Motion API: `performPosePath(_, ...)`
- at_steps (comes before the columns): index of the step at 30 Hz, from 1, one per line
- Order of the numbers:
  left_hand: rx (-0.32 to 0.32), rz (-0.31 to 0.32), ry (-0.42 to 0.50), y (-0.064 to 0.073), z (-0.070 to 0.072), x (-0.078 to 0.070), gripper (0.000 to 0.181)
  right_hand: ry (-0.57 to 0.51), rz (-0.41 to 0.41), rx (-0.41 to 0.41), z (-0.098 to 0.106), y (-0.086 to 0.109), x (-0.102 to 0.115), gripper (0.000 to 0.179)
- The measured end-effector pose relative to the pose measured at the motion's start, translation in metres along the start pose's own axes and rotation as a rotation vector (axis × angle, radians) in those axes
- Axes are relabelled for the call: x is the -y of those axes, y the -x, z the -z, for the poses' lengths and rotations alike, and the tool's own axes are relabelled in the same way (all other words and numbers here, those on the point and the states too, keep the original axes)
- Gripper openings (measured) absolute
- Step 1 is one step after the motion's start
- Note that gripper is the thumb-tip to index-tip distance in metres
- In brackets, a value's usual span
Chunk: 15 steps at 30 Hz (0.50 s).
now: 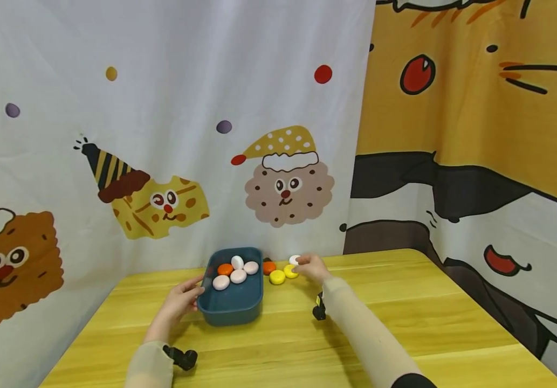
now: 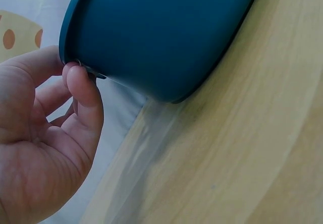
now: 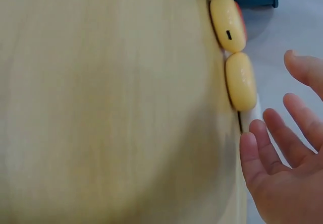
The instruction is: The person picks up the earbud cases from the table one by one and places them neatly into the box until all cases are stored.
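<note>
At its left rim, a dark teal bin [image 1: 232, 317] is pinched by my left hand [image 1: 181, 300]; the left wrist view shows the thumb and curled fingers on the rim. Inside lie several rounded discs: pale pink [image 1: 221, 282], an orange one [image 1: 225, 269] and a white one [image 1: 237, 262]. My right hand [image 1: 313, 268] is right of the bin, fingers spread and holding nothing in the right wrist view. Closest to its fingertips are a white disc [image 1: 295, 260] and two yellow discs [image 1: 277, 277]. One yellow disc [image 3: 228, 22] has a small dark slot in its side.
Another orange disc [image 1: 269, 268] sits against the bin's right side, with a small dark item [image 1: 266, 259] behind it. The wood-grain table [image 1: 278, 355] ends at a printed curtain [image 1: 171, 134] along the back. More printed cloth [image 1: 472, 215] hangs on the right.
</note>
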State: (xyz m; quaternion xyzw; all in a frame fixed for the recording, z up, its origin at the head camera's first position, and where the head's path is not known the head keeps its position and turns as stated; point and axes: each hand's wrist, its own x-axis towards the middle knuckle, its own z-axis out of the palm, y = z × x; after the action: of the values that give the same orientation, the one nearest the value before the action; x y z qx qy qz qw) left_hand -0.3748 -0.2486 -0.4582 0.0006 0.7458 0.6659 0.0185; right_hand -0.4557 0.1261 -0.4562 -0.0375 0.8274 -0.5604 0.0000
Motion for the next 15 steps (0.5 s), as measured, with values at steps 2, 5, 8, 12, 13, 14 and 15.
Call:
performPosePath(2,-0.002,-0.003,-0.001,0.0,0.0,0.001,0.051,0.003,-0.006,0.009,0.001,-0.001,-0.004,0.05)
performPosePath(5,0.01,-0.012,-0.007,0.001,0.0,0.002,0.052,0.011,-0.019,0.026,0.0,-0.003,-0.011,0.054)
performPosePath(8,0.014,-0.017,-0.011,0.001,-0.001,0.002,0.052,0.025,-0.028,0.033,-0.001,-0.007,-0.018,0.055)
performPosePath(12,0.001,-0.017,-0.008,0.001,-0.001,0.001,0.051,0.027,-0.013,0.04,-0.003,-0.011,-0.021,0.055)
performPosePath(13,-0.002,-0.015,-0.008,0.001,-0.001,0.001,0.051,0.022,-0.014,0.042,-0.004,-0.011,-0.021,0.056)
performPosePath(14,-0.005,-0.012,-0.007,0.001,-0.001,0.001,0.051,0.02,-0.013,0.044,-0.004,-0.012,-0.021,0.056)
performPosePath(15,-0.004,-0.01,-0.008,0.0,0.0,0.001,0.051,0.015,-0.016,0.045,-0.004,-0.012,-0.022,0.056)
